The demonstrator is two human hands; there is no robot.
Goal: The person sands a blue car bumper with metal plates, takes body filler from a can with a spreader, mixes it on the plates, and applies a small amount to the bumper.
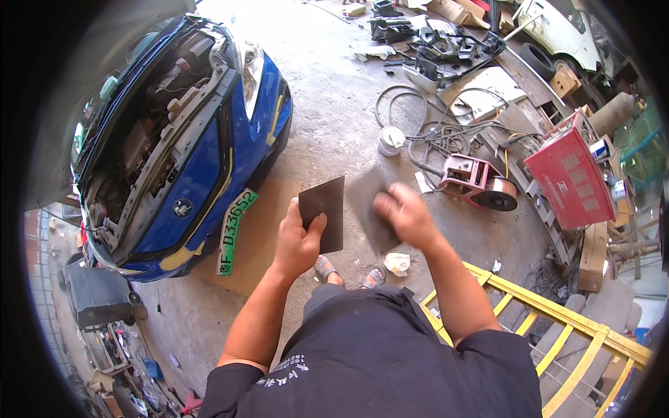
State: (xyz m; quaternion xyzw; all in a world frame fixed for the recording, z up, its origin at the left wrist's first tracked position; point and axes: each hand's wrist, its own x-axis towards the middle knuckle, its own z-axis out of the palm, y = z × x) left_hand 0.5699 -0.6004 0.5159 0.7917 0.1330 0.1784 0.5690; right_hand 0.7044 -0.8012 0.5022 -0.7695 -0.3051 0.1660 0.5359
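My left hand (300, 240) is closed on a dark grey rectangular sheet that looks like sandpaper (329, 202), its thumb lying flat across the face. To its right, my right hand (408, 217) grips a second dark sandpaper sheet (367, 202); hand and sheet are smeared by motion. A narrow gap separates the two sheets, which are held up in front of my body. At the left stands a blue car (198, 202) with its bonnet raised, its engine bay exposed and pale yellowish filler patches (182, 258) on the bumper.
Flattened cardboard (279, 202) lies beside the bumper. A paint can (391, 139), hoses, a pink wire feeder (474, 177) and a red machine (571, 171) stand to the right. A yellow metal frame (543, 306) is close on my right. Black car parts (439, 42) litter the far floor.
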